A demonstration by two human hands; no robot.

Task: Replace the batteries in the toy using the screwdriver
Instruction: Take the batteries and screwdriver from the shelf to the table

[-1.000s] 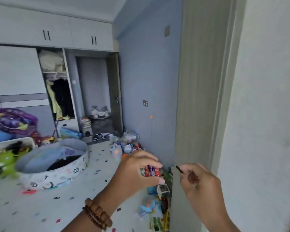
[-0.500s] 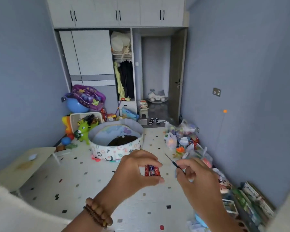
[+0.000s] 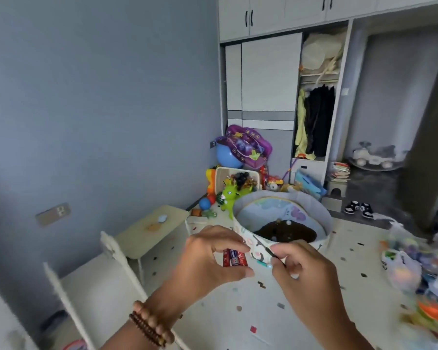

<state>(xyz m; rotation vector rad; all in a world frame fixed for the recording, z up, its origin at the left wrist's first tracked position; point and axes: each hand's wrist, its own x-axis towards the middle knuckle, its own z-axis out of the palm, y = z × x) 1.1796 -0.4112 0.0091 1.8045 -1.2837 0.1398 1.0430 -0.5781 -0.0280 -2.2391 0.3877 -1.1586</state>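
Observation:
My left hand (image 3: pixel 208 261) holds two red batteries (image 3: pixel 233 258) between its curled fingers and thumb, at chest height over the floor. Just to the right, my right hand (image 3: pixel 304 271) pinches a thin dark screwdriver (image 3: pixel 267 249) whose tip points up and to the left. The two hands are close together and do not touch. Which toy takes the batteries I cannot tell; a heap of toys lies by the far wall, with a green dinosaur toy (image 3: pixel 229 195) in front.
A round fabric play tub (image 3: pixel 324 218) stands on the spotted floor ahead. A small beige table (image 3: pixel 149 228) and a white chair (image 3: pixel 106 274) stand at the left wall. Bagged toys (image 3: pixel 410 263) lie at the right. An open wardrobe (image 3: pixel 316 97) fills the back wall.
The view has swung left, from the door frame to the room's left side with the table and chair. Both hands keep the same hold on the batteries and the screwdriver.

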